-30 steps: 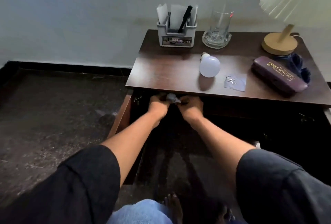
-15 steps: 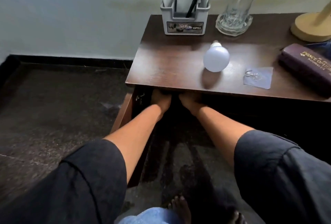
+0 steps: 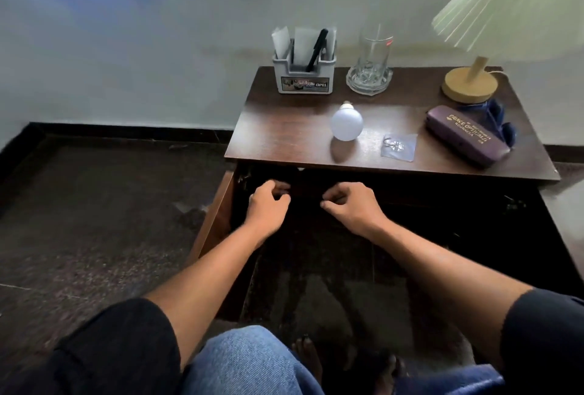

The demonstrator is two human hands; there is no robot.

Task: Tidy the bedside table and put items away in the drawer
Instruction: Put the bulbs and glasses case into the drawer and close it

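Both hands, left hand point(image 3: 267, 203) and right hand point(image 3: 349, 205), curled below dark wooden tabletop point(image 3: 284, 129) edge; grasp unclear, nothing seen held. White round bulb point(image 3: 346, 123) left on tabletop; could be rolled off if drawer is jerked.

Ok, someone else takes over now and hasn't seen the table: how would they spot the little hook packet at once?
Start at the lamp on the bedside table. Along the front edge, between the white light bulb and the purple glasses case, lies the hook packet. It is the only flat, clear square there, with a small metal hook inside.
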